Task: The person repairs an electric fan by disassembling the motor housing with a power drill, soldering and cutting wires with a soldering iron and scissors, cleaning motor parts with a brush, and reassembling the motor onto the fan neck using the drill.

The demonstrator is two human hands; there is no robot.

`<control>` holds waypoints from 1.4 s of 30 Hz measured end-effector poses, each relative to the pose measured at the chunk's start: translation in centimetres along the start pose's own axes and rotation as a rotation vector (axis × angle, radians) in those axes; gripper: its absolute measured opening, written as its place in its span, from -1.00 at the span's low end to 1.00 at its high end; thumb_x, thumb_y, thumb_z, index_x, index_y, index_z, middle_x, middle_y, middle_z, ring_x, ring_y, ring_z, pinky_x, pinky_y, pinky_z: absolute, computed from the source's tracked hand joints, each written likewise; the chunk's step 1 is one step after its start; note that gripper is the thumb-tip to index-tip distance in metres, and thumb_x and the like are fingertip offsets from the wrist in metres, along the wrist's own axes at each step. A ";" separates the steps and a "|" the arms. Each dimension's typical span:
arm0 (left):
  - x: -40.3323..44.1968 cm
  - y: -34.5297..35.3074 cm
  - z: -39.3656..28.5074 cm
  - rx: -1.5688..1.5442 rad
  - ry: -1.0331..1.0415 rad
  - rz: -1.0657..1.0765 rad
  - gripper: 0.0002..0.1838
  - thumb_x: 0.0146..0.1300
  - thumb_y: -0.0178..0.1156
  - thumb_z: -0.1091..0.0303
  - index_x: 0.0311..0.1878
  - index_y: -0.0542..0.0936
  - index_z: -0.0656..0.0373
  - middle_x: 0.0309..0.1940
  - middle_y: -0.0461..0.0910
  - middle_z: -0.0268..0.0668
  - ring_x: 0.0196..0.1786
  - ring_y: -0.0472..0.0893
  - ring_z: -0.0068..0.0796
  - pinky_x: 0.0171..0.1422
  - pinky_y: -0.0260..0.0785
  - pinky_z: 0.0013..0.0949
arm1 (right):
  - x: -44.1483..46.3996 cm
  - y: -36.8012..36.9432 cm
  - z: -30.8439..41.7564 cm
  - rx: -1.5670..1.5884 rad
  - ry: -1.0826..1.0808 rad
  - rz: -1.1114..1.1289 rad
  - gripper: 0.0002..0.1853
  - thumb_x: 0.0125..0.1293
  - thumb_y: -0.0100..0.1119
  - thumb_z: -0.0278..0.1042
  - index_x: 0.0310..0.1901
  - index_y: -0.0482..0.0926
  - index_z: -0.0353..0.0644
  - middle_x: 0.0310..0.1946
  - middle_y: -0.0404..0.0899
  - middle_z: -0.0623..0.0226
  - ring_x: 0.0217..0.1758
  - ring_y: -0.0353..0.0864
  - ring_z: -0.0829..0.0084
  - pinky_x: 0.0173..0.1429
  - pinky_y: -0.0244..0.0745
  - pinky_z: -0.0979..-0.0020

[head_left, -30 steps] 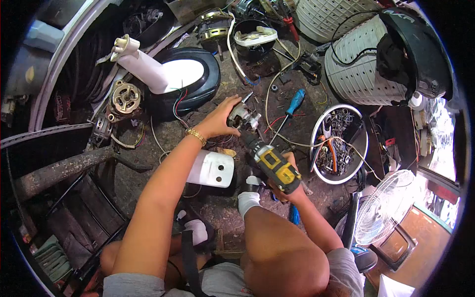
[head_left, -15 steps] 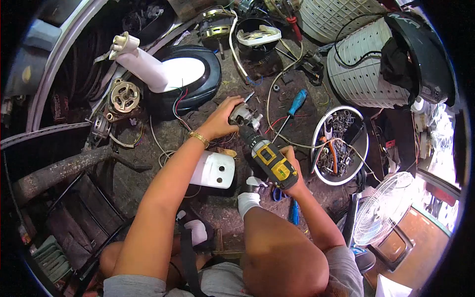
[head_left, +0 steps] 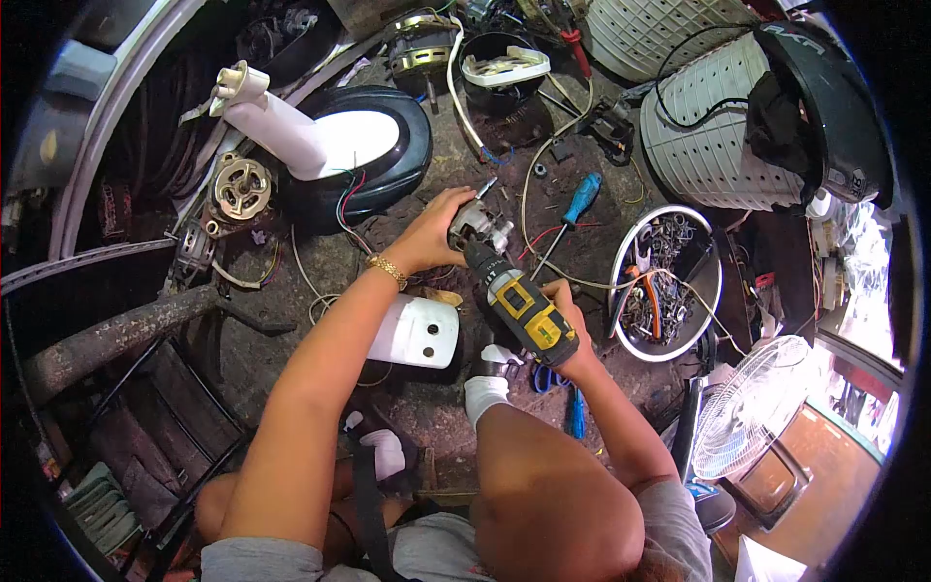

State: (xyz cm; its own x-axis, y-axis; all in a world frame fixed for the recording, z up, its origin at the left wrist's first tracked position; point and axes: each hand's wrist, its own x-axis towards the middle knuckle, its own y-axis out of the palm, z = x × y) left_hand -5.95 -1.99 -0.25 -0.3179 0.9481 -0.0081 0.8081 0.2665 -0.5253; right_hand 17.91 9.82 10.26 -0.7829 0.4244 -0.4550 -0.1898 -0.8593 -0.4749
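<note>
My left hand [head_left: 436, 233] is wrapped round a small metal motor part [head_left: 481, 229] with a shaft pointing up and right. In my right hand [head_left: 572, 330] is a yellow and black power drill [head_left: 529, 312], its chuck end against the lower side of the metal part. The fingers round the drill's handle are partly hidden beneath it. A white housing [head_left: 417, 333] with two dark holes lies below my left wrist. To the right of the metal part, a blue-handled screwdriver [head_left: 582, 199] rests on the dark ground.
At the right stands a round bowl [head_left: 718, 281] of loose metal parts and orange-handled pliers. A white and black fan base [head_left: 359, 145] is at the upper left, near a motor [head_left: 242, 189]. White perforated baskets [head_left: 708, 131] and a fan grille [head_left: 752, 412] are at the right.
The drill has turned slightly in my right hand, its rear end shifting a little to the left. My left hand has kept its hold on the metal part.
</note>
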 end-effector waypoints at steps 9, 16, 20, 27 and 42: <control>-0.1 -0.6 -1.7 0.191 -0.221 0.108 0.05 -0.29 0.52 0.31 0.35 0.17 0.00 0.39 0.14 -0.25 0.51 -0.06 -0.03 0.43 -0.19 0.31 | 0.9 0.0 -0.2 -0.015 -0.045 0.020 -0.49 0.08 0.34 -0.20 -0.10 0.24 -0.20 -0.37 0.58 0.05 -0.24 0.63 0.19 -0.14 0.44 0.31; -0.1 -0.8 -1.4 0.258 -0.179 0.114 0.09 -0.33 0.55 0.19 0.35 0.17 -0.04 0.40 0.14 -0.37 0.53 -0.15 -0.06 0.31 -0.29 0.55 | 1.1 0.3 0.5 -0.005 -0.046 0.013 -0.50 0.09 0.32 -0.20 -0.11 0.23 -0.20 -0.40 0.57 0.04 -0.27 0.62 0.18 -0.16 0.44 0.30; -0.1 -0.8 -1.7 0.267 -0.176 0.078 0.07 -0.36 0.52 0.29 0.35 0.19 -0.04 0.38 0.17 -0.35 0.53 -0.14 -0.06 0.32 -0.31 0.54 | 1.1 0.5 1.1 -0.013 0.003 0.023 -0.51 0.10 0.32 -0.21 -0.11 0.23 -0.20 -0.40 0.56 0.03 -0.27 0.62 0.16 -0.16 0.44 0.30; -0.1 -0.8 -1.7 0.303 -0.185 0.086 0.08 -0.37 0.50 0.38 0.36 0.19 -0.05 0.37 0.20 -0.34 0.53 -0.10 -0.09 0.34 -0.30 0.51 | 1.5 0.6 1.5 -0.031 -0.076 0.008 -0.52 0.09 0.30 -0.27 -0.11 0.20 -0.20 -0.38 0.55 0.01 -0.25 0.62 0.11 -0.16 0.43 0.27; -5.4 0.0 -0.6 0.152 -0.496 -0.515 -0.24 -0.11 0.29 0.48 0.22 0.21 0.33 0.12 0.23 0.02 0.21 0.29 -0.01 0.35 0.11 -0.13 | -10.7 -9.5 0.2 0.120 -0.085 -0.448 -0.47 0.05 0.33 -0.52 -0.02 0.20 -0.17 -0.18 0.54 0.28 -0.17 0.60 0.41 -0.18 0.54 0.43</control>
State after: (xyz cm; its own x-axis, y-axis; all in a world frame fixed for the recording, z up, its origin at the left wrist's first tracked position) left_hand -3.95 -7.01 0.26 -0.8557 0.5089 -0.0938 0.4290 0.5963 -0.6785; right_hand 27.97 13.36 19.84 -0.6528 0.7406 -0.1596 -0.5834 -0.6258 -0.5177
